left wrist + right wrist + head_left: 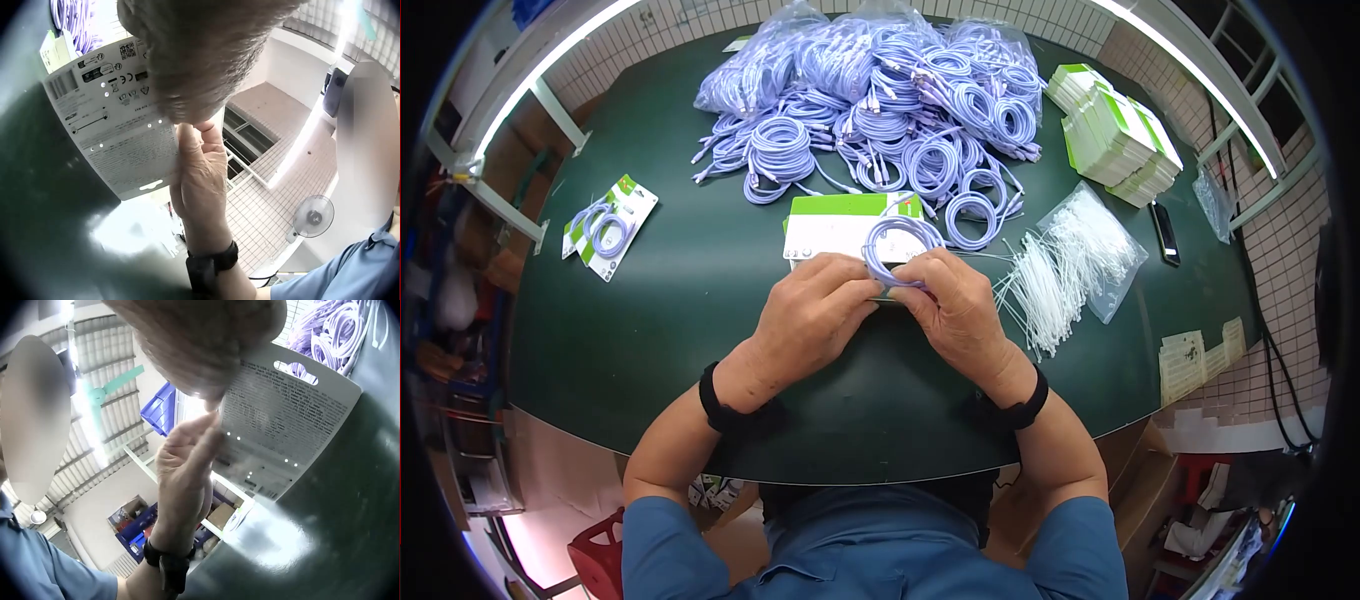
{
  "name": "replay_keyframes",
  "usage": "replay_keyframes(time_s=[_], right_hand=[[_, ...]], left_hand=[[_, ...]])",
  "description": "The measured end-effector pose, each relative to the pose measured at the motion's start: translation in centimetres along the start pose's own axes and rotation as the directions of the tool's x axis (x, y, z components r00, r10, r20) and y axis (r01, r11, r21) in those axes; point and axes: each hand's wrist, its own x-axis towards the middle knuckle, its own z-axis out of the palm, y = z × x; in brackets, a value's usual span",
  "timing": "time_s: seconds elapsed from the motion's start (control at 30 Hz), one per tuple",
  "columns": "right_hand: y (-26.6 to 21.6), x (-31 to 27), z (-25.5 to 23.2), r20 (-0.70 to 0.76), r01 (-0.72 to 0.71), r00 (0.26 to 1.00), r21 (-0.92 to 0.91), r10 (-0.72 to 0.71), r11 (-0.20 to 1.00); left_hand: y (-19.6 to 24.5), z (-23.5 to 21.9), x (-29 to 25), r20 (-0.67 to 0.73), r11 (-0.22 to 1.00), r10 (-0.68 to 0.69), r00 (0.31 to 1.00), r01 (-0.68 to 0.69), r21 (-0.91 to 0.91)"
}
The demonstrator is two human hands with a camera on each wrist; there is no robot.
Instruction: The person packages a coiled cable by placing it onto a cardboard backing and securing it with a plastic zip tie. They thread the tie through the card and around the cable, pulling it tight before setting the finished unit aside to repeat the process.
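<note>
A coiled lavender cable (892, 232) stands between the two hands, against a printed card. Both wrist views show the card's back (125, 134), with fine text, a barcode, small holes and a hanger slot (297, 372). My left hand (815, 305) pinches the card at its near edge, thumb and fingertips together. With thumb and curled index finger, my right hand (960, 310) pinches the near side of the coil where it meets the card. The fingertips partly hide the coil's lower part. Just beyond lies a stack of green-and-white cards (835, 228).
A large heap of coiled cables (870, 100), partly bagged, fills the back. At right are white cable ties (1050, 280) spilling from a bag, stacked cards (1115, 140) and a dark phone-like object (1165, 232). Cards with a coiled cable (610, 228) lie at left.
</note>
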Motion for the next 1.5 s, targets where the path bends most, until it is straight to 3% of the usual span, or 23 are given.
replay_keyframes(time_s=[0.03,0.07,0.17,0.2,0.23,0.27,0.3,0.33,0.43,0.63,0.73,0.87,0.97,1.13,1.23,1.5], right_hand=[[0.1,0.0,0.1,-0.036,0.008,0.999,-0.013,-0.009,1.0],[0.2,0.1,0.2,-0.074,0.015,0.997,-0.027,-0.017,1.0],[0.7,0.0,0.2,-0.105,0.019,0.994,-0.024,-0.021,1.0],[0.8,0.0,0.1,-0.117,0.024,0.993,-0.022,-0.027,0.999],[0.8,0.0,0.1,-0.119,0.023,0.993,-0.02,-0.025,1.0],[0.8,-0.1,0.2,-0.111,0.061,0.992,-0.022,-0.063,0.998],[0.8,-0.1,0.3,-0.101,0.102,0.989,-0.024,-0.104,0.994],[0.7,-0.1,0.3,-0.092,0.143,0.985,-0.027,-0.145,0.989],[-0.1,-0.2,0.1,-0.036,0.216,0.975,-0.037,-0.218,0.976],[-0.9,-0.5,-0.2,0.066,0.297,0.954,-0.083,-0.292,0.951],[-1.8,-0.2,-0.6,0.174,0.219,0.963,-0.071,-0.204,0.973],[-2.6,0.6,-1.9,0.254,0.095,0.962,0.018,-0.096,0.995],[-2.7,0.8,-2.6,0.26,0.085,0.963,-0.029,-0.075,0.996],[-2.1,0.7,-2.6,0.197,0.073,0.978,-0.051,-0.061,0.996],[-1.4,0.5,-2.3,0.149,0.033,0.988,0.015,-0.035,0.999],[-0.7,0.1,-1.7,0.167,-0.096,0.983,0.13,0.073,0.987]], left_hand=[[0.0,-0.1,0.2,-0.136,0.998,0.064,0.989,-0.066,-0.012],[0.4,-0.4,-0.1,-0.134,0.998,0.066,0.989,-0.068,-0.011],[2.9,-1.2,-2.3,-0.022,0.927,-0.197,0.98,0.179,-0.329],[3.2,-1.0,-2.6,-0.021,0.927,-0.196,0.98,0.178,-0.329],[3.5,-0.6,-2.9,0.193,0.677,-0.455,0.869,0.478,-0.559],[3.7,-0.2,-3.2,0.453,0.291,-0.59,0.669,0.699,-0.653],[3.7,0.2,-3.5,0.704,-0.149,-0.571,0.422,0.79,-0.595],[3.4,0.3,-3.8,0.702,-0.149,-0.573,0.422,0.789,-0.596],[2.5,0.1,-3.8,0.854,-0.717,-0.406,0.326,0.465,-0.519],[3.9,0.1,-4.5,0.823,-0.716,-0.481,0.302,0.407,-0.568],[3.9,0.9,-5.6,0.805,-0.73,-0.513,0.297,0.341,-0.592],[4.0,1.2,-5.7,0.765,-0.68,-0.546,0.342,0.353,-0.643],[4.3,1.3,-4.7,0.654,-0.487,-0.57,0.497,0.437,-0.756],[3.4,2.2,-4.0,0.63,-0.446,-0.54,0.559,0.444,-0.777],[2.6,2.7,-3.8,0.557,-0.263,-0.529,0.641,0.5,-0.825],[2.5,2.7,-2.3,0.605,-0.313,-0.479,0.636,0.52,-0.795]])
